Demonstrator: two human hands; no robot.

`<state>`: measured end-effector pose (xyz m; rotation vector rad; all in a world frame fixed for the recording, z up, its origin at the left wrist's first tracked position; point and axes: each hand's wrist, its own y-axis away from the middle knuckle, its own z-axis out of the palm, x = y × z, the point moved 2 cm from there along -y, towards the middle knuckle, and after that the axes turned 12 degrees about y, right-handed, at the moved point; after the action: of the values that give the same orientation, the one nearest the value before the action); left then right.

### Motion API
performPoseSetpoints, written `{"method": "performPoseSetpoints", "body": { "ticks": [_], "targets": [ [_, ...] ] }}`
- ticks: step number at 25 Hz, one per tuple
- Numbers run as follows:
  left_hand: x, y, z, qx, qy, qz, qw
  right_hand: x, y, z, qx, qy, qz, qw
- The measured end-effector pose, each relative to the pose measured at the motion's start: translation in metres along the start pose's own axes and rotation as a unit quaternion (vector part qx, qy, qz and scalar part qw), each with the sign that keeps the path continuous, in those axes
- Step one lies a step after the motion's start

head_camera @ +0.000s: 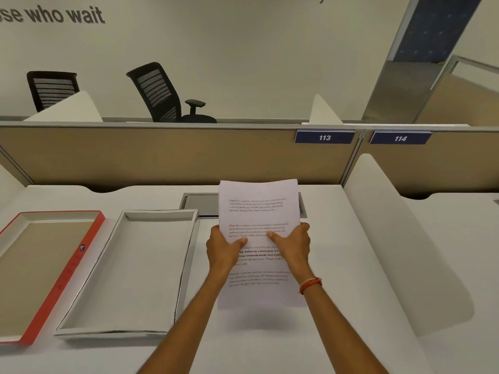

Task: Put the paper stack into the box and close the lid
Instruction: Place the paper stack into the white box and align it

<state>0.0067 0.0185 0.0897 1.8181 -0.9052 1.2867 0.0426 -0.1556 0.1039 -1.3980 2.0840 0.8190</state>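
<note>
White paper stack point(259, 211): printed, gripped at both side edges by left hand point(224, 249) and right hand point(293, 245), above desk point(337, 265), right of open box point(129, 271); red-edged lid point(40, 271) further left.

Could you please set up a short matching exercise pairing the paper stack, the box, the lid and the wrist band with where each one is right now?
Things:
1. paper stack
2. box
3. lid
4. wrist band

Places:
A. far left on the desk, inside up
B. on the right wrist
C. held in both hands above the desk
D. open, just left of the hands

Pairs: 1-C, 2-D, 3-A, 4-B
</note>
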Motion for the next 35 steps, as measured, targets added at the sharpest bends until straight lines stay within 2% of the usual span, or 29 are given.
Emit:
{"method": "performPoseSetpoints", "body": {
  "ticks": [4, 8, 24, 35],
  "targets": [
    [0.003, -0.005, -0.017, -0.034, -0.043, -0.023, 0.998, -0.006, 0.0, 0.001, -0.107, 0.016, 0.018, 0.994],
    [0.0, -0.009, -0.044, -0.046, -0.047, -0.024, 0.998, -0.02, 0.012, 0.018, -0.147, 0.04, 0.005, 0.988],
    [-0.044, -0.085, -0.234, -0.027, -0.086, -0.06, 0.994, -0.128, 0.095, 0.185, -0.185, 0.055, 0.015, 0.981],
    [-0.085, -0.127, -0.29, -0.043, -0.095, -0.087, 0.991, -0.156, 0.117, 0.26, -0.178, 0.117, -0.002, 0.977]
  ]
}}
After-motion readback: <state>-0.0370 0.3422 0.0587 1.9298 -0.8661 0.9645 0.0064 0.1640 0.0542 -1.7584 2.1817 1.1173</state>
